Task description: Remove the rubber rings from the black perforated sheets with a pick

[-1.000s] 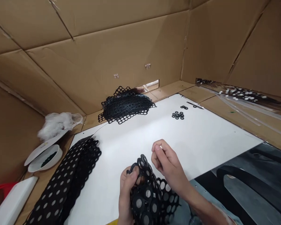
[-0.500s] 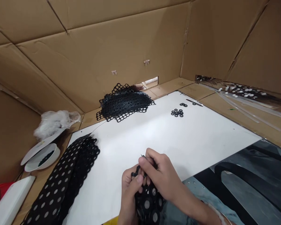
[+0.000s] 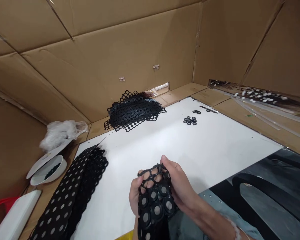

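Observation:
A black ring mesh point(image 3: 157, 210) stretches between my two hands, its lower rings backed by grey dots and its top rows open so that fingers show through. My left hand point(image 3: 135, 195) grips its left edge, thumb in front and fingers behind. At the upper right corner, my right hand point(image 3: 181, 183) pinches the mesh with the thumb raised on top. Whether a small tool is also in the right fingers, I cannot make out. Several loose black rings point(image 3: 190, 120) lie in a cluster on the white board point(image 3: 130, 150), beyond my hands.
A stack of black ring mesh point(image 3: 136, 111) sits at the back. Dotted black fabric point(image 3: 57, 203) lies at left, near a white bowl point(image 3: 48, 170) and crumpled plastic point(image 3: 62, 133). Tweezers point(image 3: 208, 109) rest at right. Cardboard walls point(image 3: 135, 50) enclose the board.
My hands were close together, fingers pinching at the mesh's top edge with a thin dark tip showing. Now they are apart and the mesh is spread open, facing me. The view has shifted slightly.

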`<control>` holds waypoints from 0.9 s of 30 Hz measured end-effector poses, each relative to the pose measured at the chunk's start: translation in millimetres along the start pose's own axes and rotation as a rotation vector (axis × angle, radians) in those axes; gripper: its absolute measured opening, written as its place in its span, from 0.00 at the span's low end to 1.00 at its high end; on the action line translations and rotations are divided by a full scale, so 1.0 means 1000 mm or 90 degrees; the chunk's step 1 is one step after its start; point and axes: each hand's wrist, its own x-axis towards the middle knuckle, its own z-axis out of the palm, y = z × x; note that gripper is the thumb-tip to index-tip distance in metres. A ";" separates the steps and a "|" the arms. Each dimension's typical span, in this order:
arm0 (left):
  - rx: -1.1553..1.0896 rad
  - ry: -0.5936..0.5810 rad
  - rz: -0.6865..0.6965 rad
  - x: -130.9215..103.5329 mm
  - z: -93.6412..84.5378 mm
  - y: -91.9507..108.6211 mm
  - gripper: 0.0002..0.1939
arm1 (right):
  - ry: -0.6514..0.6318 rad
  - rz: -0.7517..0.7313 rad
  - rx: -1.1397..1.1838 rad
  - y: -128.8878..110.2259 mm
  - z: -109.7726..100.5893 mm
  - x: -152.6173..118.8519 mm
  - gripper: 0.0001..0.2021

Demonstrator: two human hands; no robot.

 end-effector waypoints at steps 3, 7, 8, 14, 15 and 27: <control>-0.006 -0.002 -0.006 0.002 -0.006 0.004 0.17 | -0.010 0.018 0.033 -0.003 -0.008 0.006 0.26; 0.003 0.002 -0.016 0.001 -0.010 0.010 0.16 | 0.003 -0.132 -0.210 -0.010 -0.012 0.002 0.26; 0.009 0.003 -0.019 0.001 -0.011 0.011 0.15 | 0.027 -0.183 -0.301 -0.011 -0.012 -0.001 0.25; 0.054 -0.020 -0.005 -0.004 -0.014 0.014 0.14 | 0.111 -0.318 -0.687 -0.012 -0.004 -0.012 0.21; 0.051 -0.018 0.014 -0.005 -0.015 0.014 0.15 | 0.122 -0.340 -0.732 -0.011 -0.002 -0.011 0.21; 0.113 0.073 0.092 -0.023 -0.006 -0.001 0.06 | -0.053 -0.247 -0.521 -0.006 0.003 -0.014 0.20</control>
